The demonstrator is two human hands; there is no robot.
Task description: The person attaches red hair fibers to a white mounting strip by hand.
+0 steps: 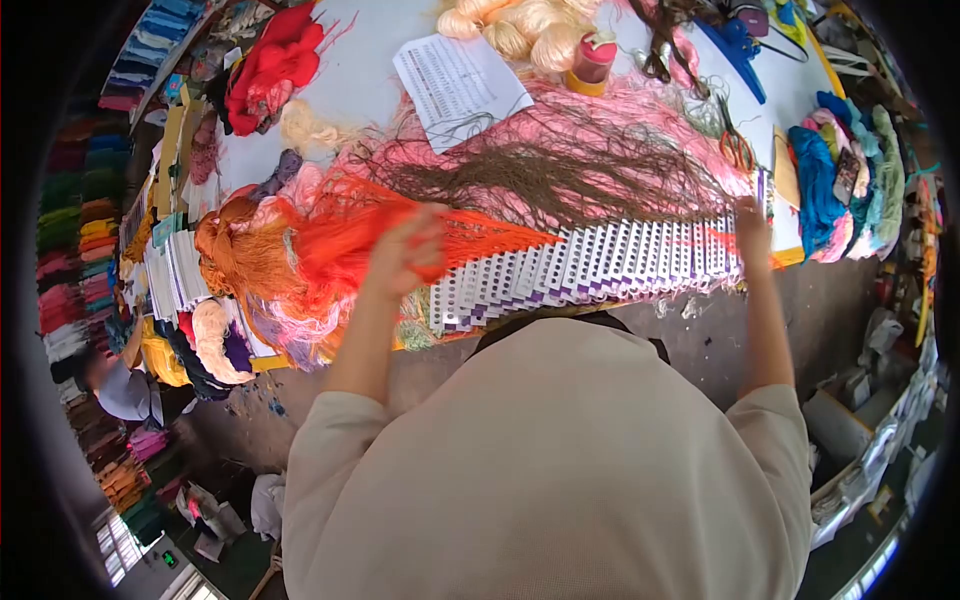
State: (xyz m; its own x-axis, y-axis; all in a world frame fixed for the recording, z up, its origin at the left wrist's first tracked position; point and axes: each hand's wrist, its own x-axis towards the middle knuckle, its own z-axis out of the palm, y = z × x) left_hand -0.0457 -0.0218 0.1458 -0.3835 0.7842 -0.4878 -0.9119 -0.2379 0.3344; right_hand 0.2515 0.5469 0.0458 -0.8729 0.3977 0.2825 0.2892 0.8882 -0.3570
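My left hand (408, 248) is closed around a bundle of orange-red thread (345, 230), whose strands fan out to a point on the right. Under and beside it runs a long row of overlapping white cards with dark holes (590, 262), along the near table edge. My right hand (752, 232) is at the right end of that row, blurred, with its fingers curled in. A few thin red strands lie near it, but whatever it pinches is too small to make out. Dark brown thread (540, 180) lies spread beyond the cards, over pink thread (640, 125).
A printed sheet (460, 90), cream yarn balls (505, 38), a thread spool (592, 65) and scissors (736, 150) lie farther back. Red yarn (275, 70) is at the back left, blue skeins (818, 185) at the right. Another person (125, 390) is at the far left.
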